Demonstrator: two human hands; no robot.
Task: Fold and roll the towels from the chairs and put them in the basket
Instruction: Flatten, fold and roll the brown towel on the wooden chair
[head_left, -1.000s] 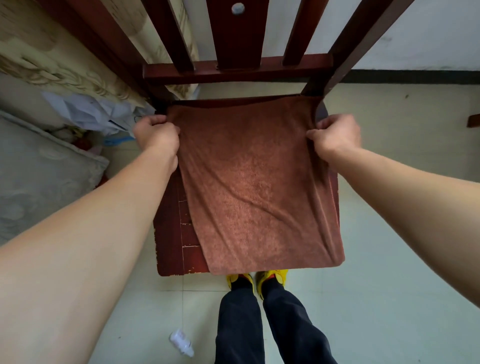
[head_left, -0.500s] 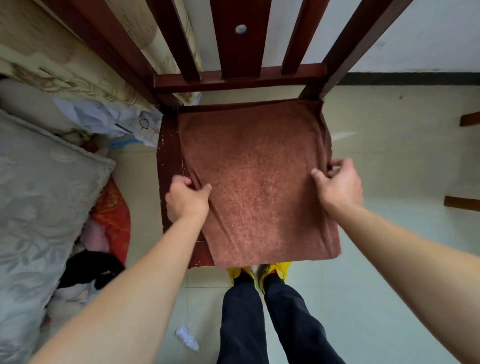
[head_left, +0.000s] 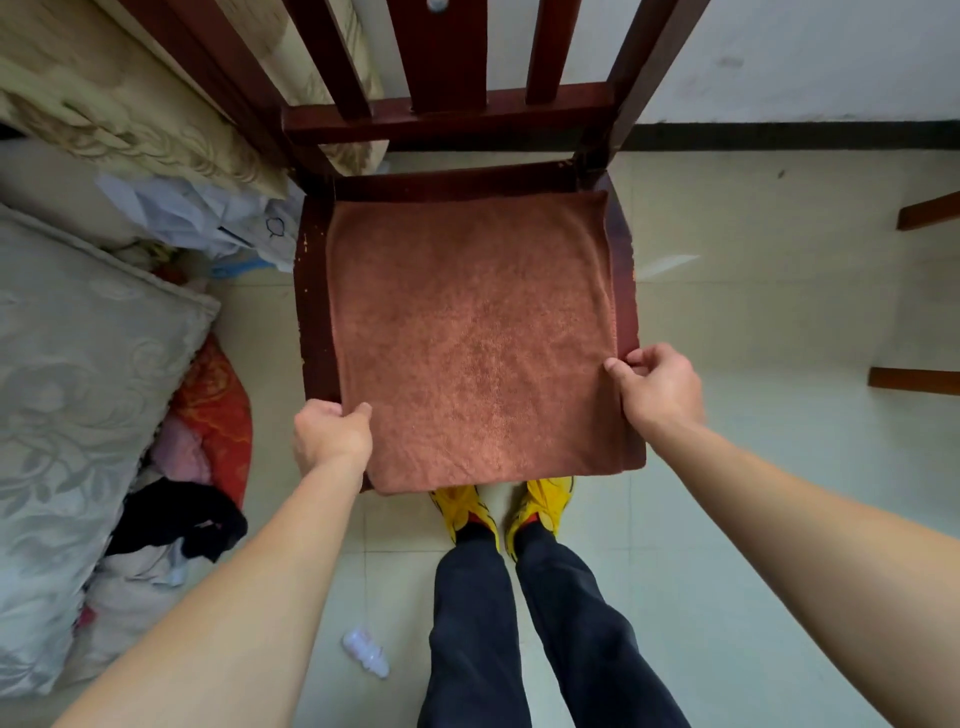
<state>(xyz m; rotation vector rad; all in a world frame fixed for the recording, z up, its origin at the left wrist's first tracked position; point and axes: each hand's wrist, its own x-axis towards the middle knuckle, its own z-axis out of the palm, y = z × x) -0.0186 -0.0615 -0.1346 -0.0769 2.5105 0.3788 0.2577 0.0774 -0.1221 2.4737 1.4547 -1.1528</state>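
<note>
My left hand (head_left: 332, 434) and right hand (head_left: 657, 384) each pinch a side edge of the brown towel (head_left: 472, 338) spread flat on the wooden chair (head_left: 311, 291) seat.

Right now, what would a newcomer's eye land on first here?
The brown towel spread flat over the dark red wooden chair seat, centre frame. The left hand and right hand pinch its side edges near the front corners. Below the seat's front edge, bright yellow shoes stand out on the pale tiled floor.

I see the chair (head_left: 311, 291) seat carrying a brown towel (head_left: 472, 343) lying flat, apparently folded, near edge overhanging.
</note>
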